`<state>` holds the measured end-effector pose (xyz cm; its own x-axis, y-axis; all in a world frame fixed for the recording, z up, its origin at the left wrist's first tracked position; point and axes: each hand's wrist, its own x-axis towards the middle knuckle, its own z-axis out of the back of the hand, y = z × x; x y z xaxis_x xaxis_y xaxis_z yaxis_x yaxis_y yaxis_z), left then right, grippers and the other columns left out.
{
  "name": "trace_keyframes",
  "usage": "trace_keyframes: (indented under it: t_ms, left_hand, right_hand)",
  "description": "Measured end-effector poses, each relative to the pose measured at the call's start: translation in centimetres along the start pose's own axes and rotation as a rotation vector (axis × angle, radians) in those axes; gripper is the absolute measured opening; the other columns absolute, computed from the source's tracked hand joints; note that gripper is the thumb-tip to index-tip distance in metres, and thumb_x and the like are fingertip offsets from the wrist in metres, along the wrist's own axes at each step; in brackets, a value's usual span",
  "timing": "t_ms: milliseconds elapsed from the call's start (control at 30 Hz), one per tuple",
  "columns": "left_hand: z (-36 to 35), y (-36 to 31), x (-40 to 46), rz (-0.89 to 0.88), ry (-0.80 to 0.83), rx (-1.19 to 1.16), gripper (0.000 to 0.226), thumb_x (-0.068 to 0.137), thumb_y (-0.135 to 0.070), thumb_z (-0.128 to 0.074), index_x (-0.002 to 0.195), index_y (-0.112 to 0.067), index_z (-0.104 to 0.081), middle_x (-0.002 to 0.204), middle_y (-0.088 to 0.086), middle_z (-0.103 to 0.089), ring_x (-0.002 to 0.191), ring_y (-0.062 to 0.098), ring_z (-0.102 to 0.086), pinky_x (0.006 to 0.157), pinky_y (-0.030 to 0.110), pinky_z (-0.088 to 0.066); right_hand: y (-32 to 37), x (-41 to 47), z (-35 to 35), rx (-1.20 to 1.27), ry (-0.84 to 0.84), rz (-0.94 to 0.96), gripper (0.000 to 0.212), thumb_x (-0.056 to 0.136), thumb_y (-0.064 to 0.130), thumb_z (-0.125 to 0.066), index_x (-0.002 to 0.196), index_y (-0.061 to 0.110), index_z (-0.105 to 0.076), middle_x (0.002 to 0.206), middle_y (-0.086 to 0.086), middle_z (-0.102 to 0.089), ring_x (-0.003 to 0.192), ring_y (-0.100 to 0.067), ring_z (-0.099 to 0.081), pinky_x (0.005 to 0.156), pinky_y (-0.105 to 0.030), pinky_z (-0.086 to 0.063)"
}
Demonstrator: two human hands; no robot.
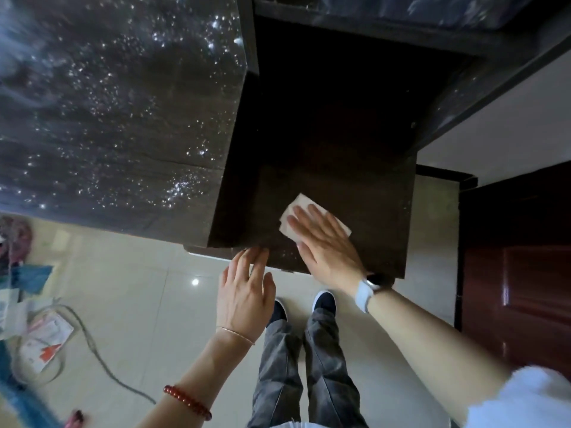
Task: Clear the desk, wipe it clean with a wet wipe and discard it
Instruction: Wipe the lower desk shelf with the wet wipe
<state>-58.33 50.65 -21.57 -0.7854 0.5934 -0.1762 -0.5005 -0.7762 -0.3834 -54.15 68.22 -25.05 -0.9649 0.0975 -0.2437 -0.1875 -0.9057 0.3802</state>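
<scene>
Fingers of the right hand (324, 245) lie straight and slightly spread, pressing a folded white wet wipe (309, 219) flat against the dark brown wooden desk (324, 149) near its front edge. The left hand (245, 291) rests its relaxed, parted fingertips on that edge, just beside, holding nothing.

Dim overall, desk top (324, 143) near black. Specular speckle on plastic sheet (108, 103) at left. Lamp glare spot on floor tile (195, 282). Motion blur bottom-left; wide-angle bending at edges.
</scene>
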Motion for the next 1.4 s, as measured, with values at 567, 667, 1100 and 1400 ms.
trace_keyframes:
  t_ms: [567, 667, 1100, 1400]
  left_hand:
    - [-2.5, -3.2, 7.5, 0.030, 0.138, 0.117, 0.056, 0.083, -0.039, -0.033, 0.134, -0.020, -0.042, 0.146, 0.009, -0.036, 0.135, 0.033, -0.028, 0.104, 0.055, -0.025]
    - [-2.6, -3.4, 7.4, 0.042, 0.113, 0.127, 0.058, 0.083, -0.045, -0.026, 0.130, -0.018, -0.047, 0.141, 0.011, -0.043, 0.130, 0.036, -0.035, 0.101, 0.056, -0.029]
    - [-2.7, -3.6, 7.4, 0.055, 0.114, 0.129, 0.073, 0.075, -0.054, -0.013, 0.136, -0.022, -0.038, 0.149, 0.006, -0.029, 0.138, 0.030, -0.019, 0.105, 0.054, -0.022]
    - [-2.8, -3.2, 7.4, 0.064, 0.138, 0.121, 0.060, 0.081, -0.044, -0.032, 0.136, -0.022, -0.039, 0.149, 0.006, -0.030, 0.138, 0.030, -0.018, 0.105, 0.054, -0.021]
  right_hand:
    - [-6.5, -6.3, 2.8, 0.033, -0.081, -0.426, 0.062, 0.090, 0.039, -0.015, 0.144, 0.010, -0.023, 0.153, -0.009, -0.011, 0.141, -0.027, -0.002, 0.115, -0.039, -0.002]
    - [-7.7, -2.5, 4.6, -0.025, -0.077, -0.453, 0.053, 0.098, 0.033, -0.022, 0.145, 0.008, -0.017, 0.155, -0.012, -0.008, 0.143, -0.030, -0.003, 0.116, -0.034, 0.003]
    - [-8.6, 4.9, 7.1, 0.111, -0.137, -0.678, 0.059, 0.098, 0.025, -0.025, 0.142, -0.005, 0.001, 0.154, -0.021, 0.006, 0.142, -0.028, 0.008, 0.116, -0.031, 0.007]
    - [-11.5, 0.9, 6.1, 0.173, -0.120, -0.579, 0.055, 0.098, 0.023, -0.026, 0.145, 0.005, -0.003, 0.156, -0.010, 0.004, 0.143, -0.022, 0.009, 0.118, -0.038, -0.003]
